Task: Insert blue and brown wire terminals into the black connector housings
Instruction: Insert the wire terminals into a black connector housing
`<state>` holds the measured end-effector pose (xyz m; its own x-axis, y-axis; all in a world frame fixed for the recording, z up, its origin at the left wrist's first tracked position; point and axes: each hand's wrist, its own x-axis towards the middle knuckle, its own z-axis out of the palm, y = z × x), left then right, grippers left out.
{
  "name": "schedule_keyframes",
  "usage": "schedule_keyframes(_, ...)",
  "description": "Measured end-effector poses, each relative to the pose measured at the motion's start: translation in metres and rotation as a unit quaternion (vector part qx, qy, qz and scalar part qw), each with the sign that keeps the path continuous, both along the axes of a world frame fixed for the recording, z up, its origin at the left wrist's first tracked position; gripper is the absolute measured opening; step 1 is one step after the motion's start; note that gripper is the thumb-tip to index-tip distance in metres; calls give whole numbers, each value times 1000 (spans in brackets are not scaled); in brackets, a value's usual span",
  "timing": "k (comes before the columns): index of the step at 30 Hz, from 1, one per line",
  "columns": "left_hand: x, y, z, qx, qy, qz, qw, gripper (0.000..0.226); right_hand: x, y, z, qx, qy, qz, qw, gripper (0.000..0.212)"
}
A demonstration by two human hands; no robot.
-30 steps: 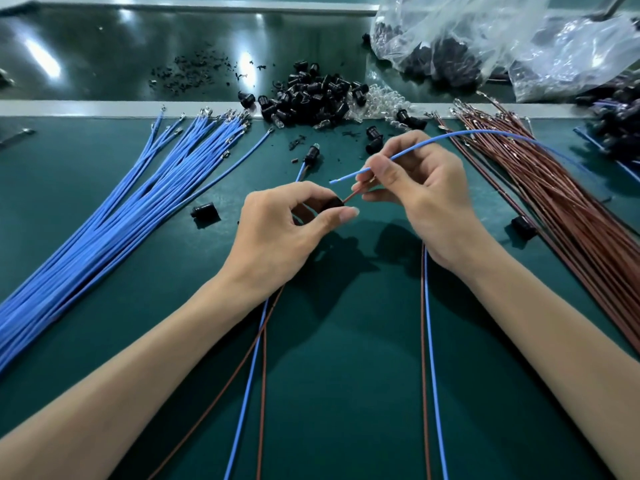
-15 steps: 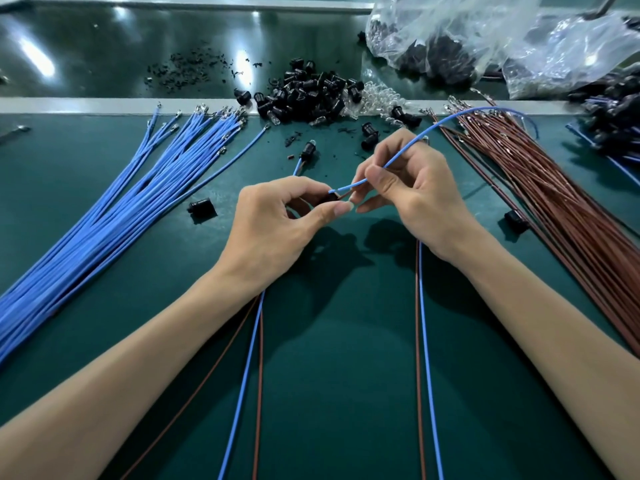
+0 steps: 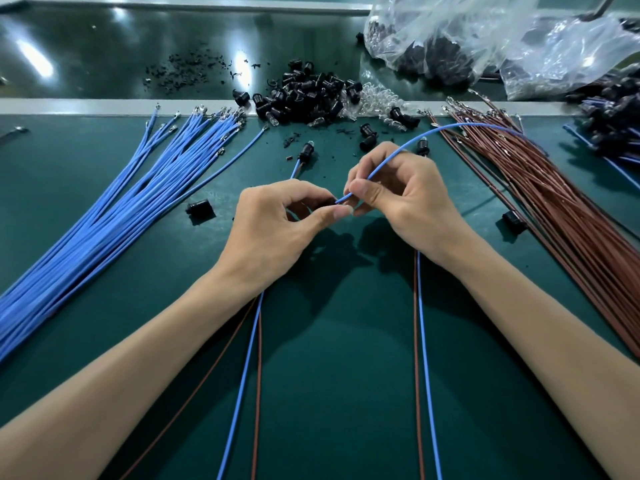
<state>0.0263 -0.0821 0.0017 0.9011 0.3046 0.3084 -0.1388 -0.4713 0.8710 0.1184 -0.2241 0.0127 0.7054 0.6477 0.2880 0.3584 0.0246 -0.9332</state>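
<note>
Insertion alignment is what I watch: my right hand [image 3: 398, 195] pinches the blue wire [image 3: 388, 161], tip aimed left and slightly down at the black housing [image 3: 327, 201] pinched in my left hand [image 3: 277, 223], above the bench [image 3: 332, 341].

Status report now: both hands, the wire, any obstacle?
Left hand pinching black housing. Right hand pinching blue wire, tip at housing. Nothing blocking.
</note>
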Motion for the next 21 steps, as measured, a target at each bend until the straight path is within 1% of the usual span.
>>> schedule_keyframes(3,-1,0,1,-11,1,-5,1000,16,1,-1,0,44,36,-17,998,13)
schedule_keyframes(5,-1,0,1,-14,5,-10,1000,19,1,0,-1,57,51,-23,997,12)
schedule_keyframes(10,-1,0,1,-26,14,-17,999,19,1,0,-1,26,69,-14,997,16)
schedule_keyframes(14,-2,-1,2,-32,13,-24,999,20,2,-1,1,43,109,-12,993,17)
schedule_keyframes(19,-2,-1,4,-60,27,-27,997,16,-1,4,-2,-4,52,-21,998,23)
schedule_keyframes(21,-2,-2,4,-61,30,-27,997,17,-1,4,-2,4,35,-43,998,24)
